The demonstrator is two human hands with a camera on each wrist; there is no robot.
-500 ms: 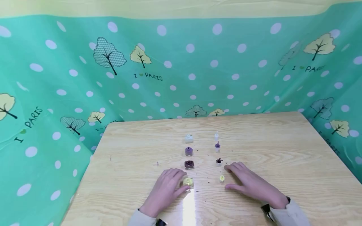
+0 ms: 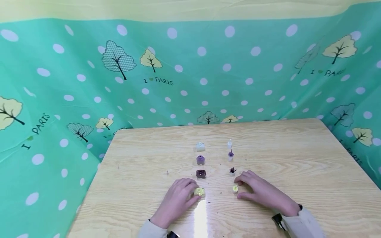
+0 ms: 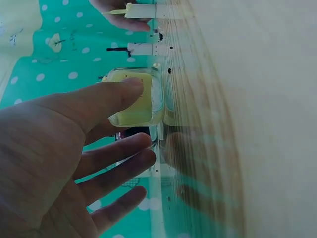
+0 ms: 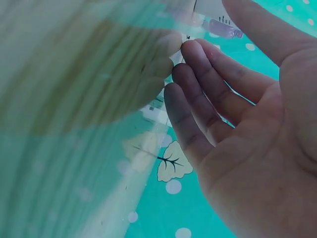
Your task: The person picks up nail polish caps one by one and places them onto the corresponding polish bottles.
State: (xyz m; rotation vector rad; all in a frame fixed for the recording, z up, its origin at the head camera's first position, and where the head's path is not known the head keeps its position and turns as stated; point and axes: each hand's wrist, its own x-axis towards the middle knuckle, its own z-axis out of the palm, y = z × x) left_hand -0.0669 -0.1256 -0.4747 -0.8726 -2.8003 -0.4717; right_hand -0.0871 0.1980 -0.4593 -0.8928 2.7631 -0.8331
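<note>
You have the small square clear glass bottle with yellow inside [image 2: 199, 193] between the thumb and first finger of your left hand [image 2: 178, 198]. It stands upright on the pale wooden bench [image 2: 276, 148], close to you. Your thumb lies across its side, and your other three fingers are spread out, holding nothing.

To the right stands the small white cap with a yellow brush pointing up [image 2: 235, 189]. Your right hand [image 2: 259, 191] is wide apart around it, with the thumb on the near side and the fingers on the far side. That hand holds nothing.

Past the yellow bottle, a row goes away from you: a square dark red glass bottle [image 2: 200, 174], a round purple glass bottle [image 2: 200, 160] and a square whitish glass bottle [image 2: 200, 147]. Past the yellow-brush cap come a white cap with a dark brush [image 2: 232, 172], a white cap with a purple brush [image 2: 230, 156] and a white cap with a white brush [image 2: 229, 144].

Little dark specks dot the wood. Your sleeves are pale. Behind the bench hangs a green cloth [image 2: 166, 62] with white dots, trees and "PARIS" on it.
</note>
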